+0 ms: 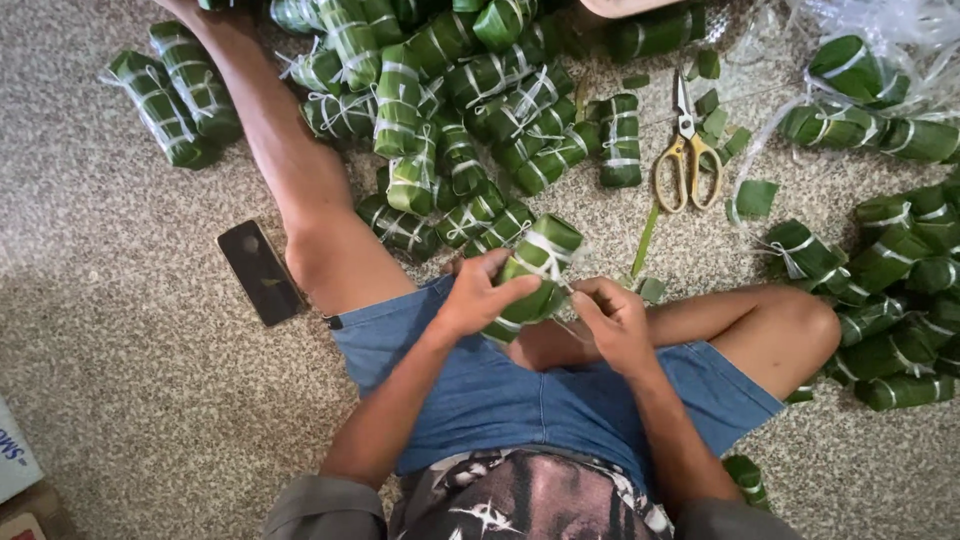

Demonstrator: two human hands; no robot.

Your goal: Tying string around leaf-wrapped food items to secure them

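I am sitting on the speckled floor with my legs out. The biggest thing here is the big pile of tied bundles on the far side, past my knees. They are green leaf rolls, each one wrapped round with pale string. They look done. There are too many to count.

On the right is a second pile of bundles, also tied. More of them sit in a clear plastic bag at the far right. 2 more bundles lie alone at the far left.

So I think most of the work is done. The bundle in my hands is the 1 I am busy with. It sits near me, over my lap, tilted up. It has some string round it already. I can't tell if the knot is finished.

My left hand is wrapped tight round the bundle. My right hand is pinched shut on the string at its near end.

Yellow scissors lie on the floor to the far right of my hands. Small cut leaf bits are scattered near them. A dark phone lies by my left leg.
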